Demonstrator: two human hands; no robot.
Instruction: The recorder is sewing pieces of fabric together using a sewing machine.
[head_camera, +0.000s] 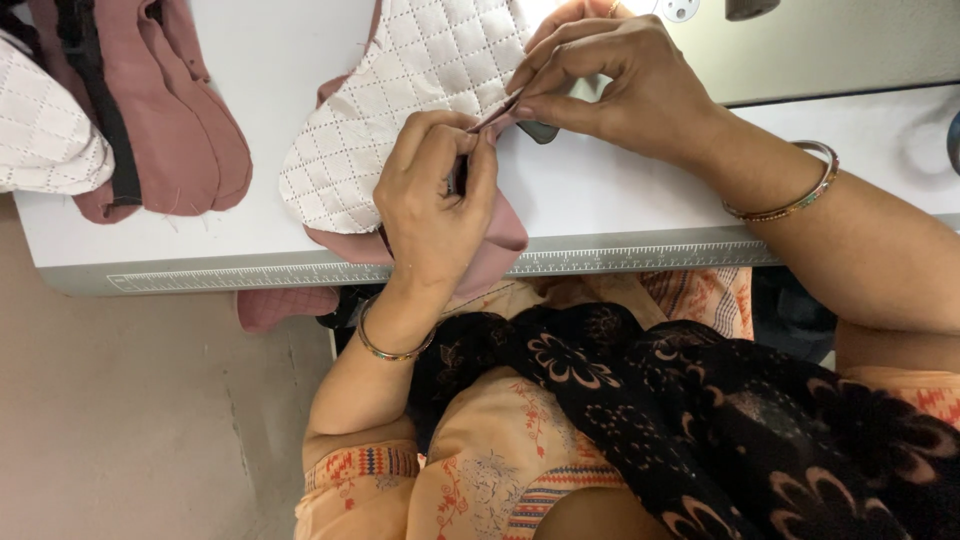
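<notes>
The quilted white fabric piece (400, 110), backed in dusty pink, is lying near the front edge of the white table (620, 200), its lower end drooping over it. It looks soft, light and floppy, best taken by its edge. The left hand (435, 205) and right hand (610, 85) are both pinching that edge closed between fingertips. A pink stack (165, 120) is sitting toward the left corner.

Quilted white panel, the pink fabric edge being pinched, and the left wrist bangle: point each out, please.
quilted white panel (400, 110), head view, middle of its stitched face.
pink fabric edge (497, 117), head view, strip between the fingertips of both hands.
left wrist bangle (385, 350), head view, lower curve of the band.
</notes>
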